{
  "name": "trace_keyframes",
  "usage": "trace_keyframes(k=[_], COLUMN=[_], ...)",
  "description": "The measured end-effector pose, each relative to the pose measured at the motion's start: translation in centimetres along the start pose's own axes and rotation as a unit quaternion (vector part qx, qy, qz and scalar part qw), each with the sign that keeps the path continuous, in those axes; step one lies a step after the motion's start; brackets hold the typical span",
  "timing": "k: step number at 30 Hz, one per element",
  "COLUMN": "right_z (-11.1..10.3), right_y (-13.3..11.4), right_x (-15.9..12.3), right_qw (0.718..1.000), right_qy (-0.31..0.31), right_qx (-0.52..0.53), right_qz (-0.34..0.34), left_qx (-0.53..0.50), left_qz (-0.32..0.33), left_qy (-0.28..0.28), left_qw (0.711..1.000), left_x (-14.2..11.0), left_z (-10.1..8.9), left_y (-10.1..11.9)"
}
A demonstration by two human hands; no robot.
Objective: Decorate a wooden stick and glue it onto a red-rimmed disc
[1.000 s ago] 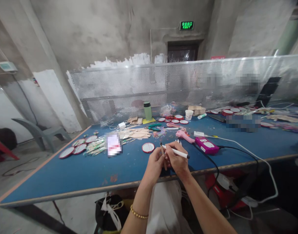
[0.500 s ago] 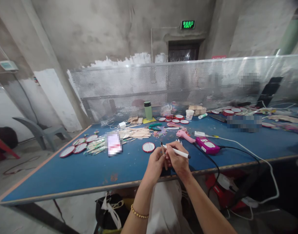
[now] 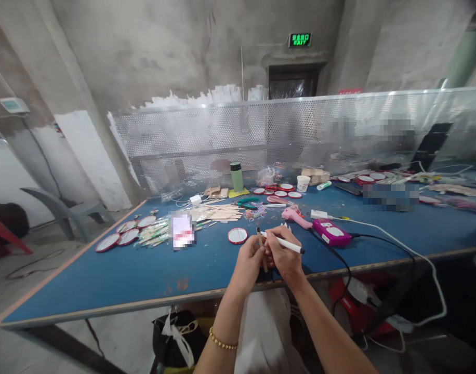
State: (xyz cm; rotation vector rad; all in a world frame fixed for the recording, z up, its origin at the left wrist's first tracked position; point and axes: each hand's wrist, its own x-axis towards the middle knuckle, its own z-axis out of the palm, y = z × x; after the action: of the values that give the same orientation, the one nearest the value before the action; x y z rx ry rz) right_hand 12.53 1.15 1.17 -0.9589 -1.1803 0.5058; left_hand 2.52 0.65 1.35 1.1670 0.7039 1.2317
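My left hand [image 3: 250, 259] is closed around a flat wooden craft stick [image 3: 265, 264], which is held upright at the table's front edge. The upper end of the stick looks dark. In my right hand [image 3: 285, 254] is a white marker [image 3: 287, 243] with a black end, gripped like a pen. Its tip meets the stick near the top, and the fingers of both hands are close together there. Just beyond my left hand lies a round white disc with a red rim [image 3: 237, 236], flat on the blue table [image 3: 144, 275].
A pink glue gun [image 3: 296, 216] and a purple box with a cable [image 3: 330, 233] lie to the right. Wooden sticks [image 3: 224, 212], pliers [image 3: 248, 201], a green bottle [image 3: 236, 177] and a paper cup [image 3: 302, 183] stand or lie farther back. More red-rimmed discs [image 3: 107, 242] are at left.
Both hands keep nearly the same pose, with the marker tip staying at the stick's upper end. The view has shifted very slightly.
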Motion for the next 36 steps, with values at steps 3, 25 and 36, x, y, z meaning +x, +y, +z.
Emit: trace_keyframes(k=[3, 25, 36], right_z=[-0.03, -0.03, -0.06], right_y=[0.02, 0.07, 0.22], right_x=[0.03, -0.05, -0.01], right_qw=[1.0, 1.0, 1.0], right_qy=[0.001, 0.013, 0.001], right_qx=[-0.008, -0.012, -0.009], right_qz=[-0.01, 0.001, -0.006], left_qx=[-0.002, 0.009, 0.004], left_qz=[0.001, -0.004, -0.004], left_qy=[0.002, -0.003, -0.006], left_qw=[1.0, 1.0, 1.0], left_x=[-0.02, -0.05, -0.21], left_z=[0.01, 0.08, 0.21], left_y=[0.01, 0.11, 0.41])
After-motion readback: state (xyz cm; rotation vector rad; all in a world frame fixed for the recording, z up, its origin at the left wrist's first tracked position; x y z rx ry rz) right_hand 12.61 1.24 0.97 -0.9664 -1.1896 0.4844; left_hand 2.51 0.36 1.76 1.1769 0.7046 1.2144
